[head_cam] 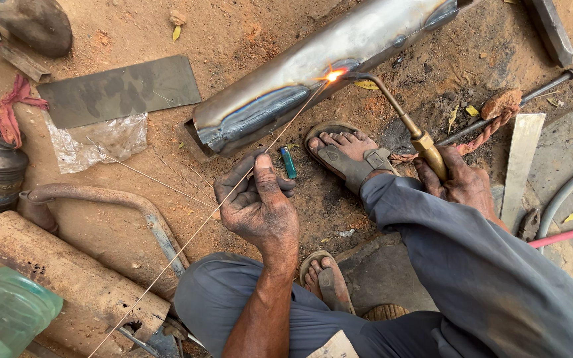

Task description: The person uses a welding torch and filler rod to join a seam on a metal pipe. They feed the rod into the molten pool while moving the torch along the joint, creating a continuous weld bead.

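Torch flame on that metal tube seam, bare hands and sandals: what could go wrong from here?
1. The flame burns close above the sandalled foot; sparks or drips could burn the toes.
2. The left hand pinches the thin filler rod bare; heat may travel down it.
3. The small lighter on the ground lies near the heated metal tube.

The silvery grey metal tube (313, 66) is showing dark blue-black heat streaks, and an orange-white flame (332, 75) is glowing against it at the tip of the brass-yellow torch (411, 129). A red rag (9, 106) is lying on reddish-brown dirt (247, 33), and a pink hose (565, 236) is running beside a grey one (568, 192).
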A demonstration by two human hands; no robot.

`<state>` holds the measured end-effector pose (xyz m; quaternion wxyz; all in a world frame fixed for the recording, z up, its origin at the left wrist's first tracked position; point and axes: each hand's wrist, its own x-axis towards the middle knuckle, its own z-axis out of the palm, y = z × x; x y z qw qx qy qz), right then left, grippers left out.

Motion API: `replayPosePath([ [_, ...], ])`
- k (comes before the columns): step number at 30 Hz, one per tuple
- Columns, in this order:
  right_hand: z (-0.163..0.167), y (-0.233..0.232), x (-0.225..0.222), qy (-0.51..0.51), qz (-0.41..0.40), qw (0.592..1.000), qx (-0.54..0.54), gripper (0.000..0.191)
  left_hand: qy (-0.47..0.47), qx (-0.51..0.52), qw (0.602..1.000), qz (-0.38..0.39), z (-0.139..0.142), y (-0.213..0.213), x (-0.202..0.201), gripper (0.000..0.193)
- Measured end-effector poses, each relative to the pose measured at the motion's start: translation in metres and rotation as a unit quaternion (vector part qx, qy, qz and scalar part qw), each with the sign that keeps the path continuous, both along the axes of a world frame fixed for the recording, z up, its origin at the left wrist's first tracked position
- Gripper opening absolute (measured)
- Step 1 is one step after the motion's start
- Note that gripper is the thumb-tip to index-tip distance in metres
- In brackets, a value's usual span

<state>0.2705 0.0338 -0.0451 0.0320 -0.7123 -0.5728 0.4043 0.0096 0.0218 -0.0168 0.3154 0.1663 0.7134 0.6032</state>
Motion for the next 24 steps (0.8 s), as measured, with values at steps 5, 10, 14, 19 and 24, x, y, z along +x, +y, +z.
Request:
replayPosePath([
  [5,0.0005,0.0007,-0.0004,-0.003,-0.003,1.0,-0.007,0.033,0.0,-0.018,1.0,0.013,0.0002,0.0008,0.0008,0.023],
  [10,0.0009,0.0012,-0.0011,-0.002,-0.008,1.0,-0.017,0.031,0.002,-0.011,1.0,0.008,-0.0005,0.0,-0.0001,0.023],
  [14,0.0006,0.0019,-0.0012,-0.002,0.002,1.0,-0.015,0.032,0.008,-0.015,1.0,0.01,-0.0002,-0.0007,-0.0013,0.022],
  [19,-0.0002,0.0031,-0.0016,-0.007,-0.004,1.0,-0.028,0.032,0.004,-0.013,1.0,0.014,0.0002,0.0006,-0.001,0.023],
  [24,0.0008,0.0025,0.0004,0.0,-0.001,0.999,-0.035,0.032,0.005,-0.018,1.0,0.002,0.0024,-0.0011,-0.0019,0.022],
])
